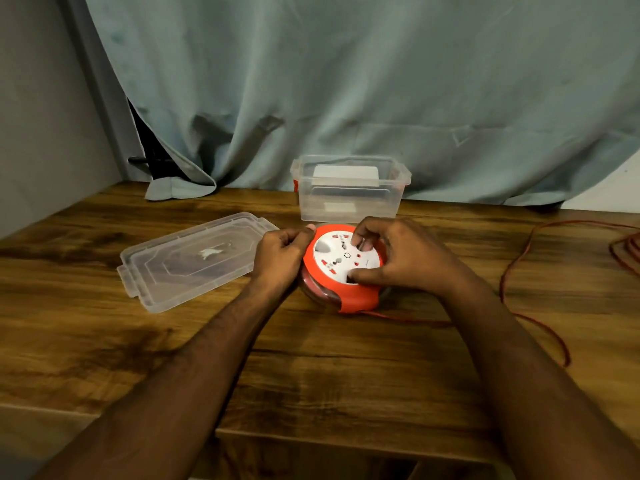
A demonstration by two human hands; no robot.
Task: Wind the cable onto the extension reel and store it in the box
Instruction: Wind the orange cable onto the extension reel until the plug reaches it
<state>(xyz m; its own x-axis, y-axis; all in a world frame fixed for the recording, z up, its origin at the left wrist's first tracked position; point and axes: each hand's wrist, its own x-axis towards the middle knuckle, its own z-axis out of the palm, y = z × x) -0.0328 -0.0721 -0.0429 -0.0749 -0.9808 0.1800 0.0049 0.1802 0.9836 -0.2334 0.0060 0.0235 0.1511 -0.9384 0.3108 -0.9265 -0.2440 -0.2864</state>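
Observation:
A round orange extension reel (349, 292) with a white socket face lies flat on the wooden table (311, 375). My left hand (280, 254) grips its left rim with curled fingers. My right hand (398, 258) sits on top, fingertips and thumb curled into recesses of the white face. A red cable (519, 265) leaves the reel's front edge, runs right under my right forearm and loops across the table to a bundle at the right edge. Behind the reel stands an open clear plastic box (349, 199). Its clear lid (194, 261) lies flat to the left.
A grey-green curtain (346, 81) hangs behind the table down to its back edge. A grey wall (41, 116) closes the left side. The table's front edge runs just below my forearms.

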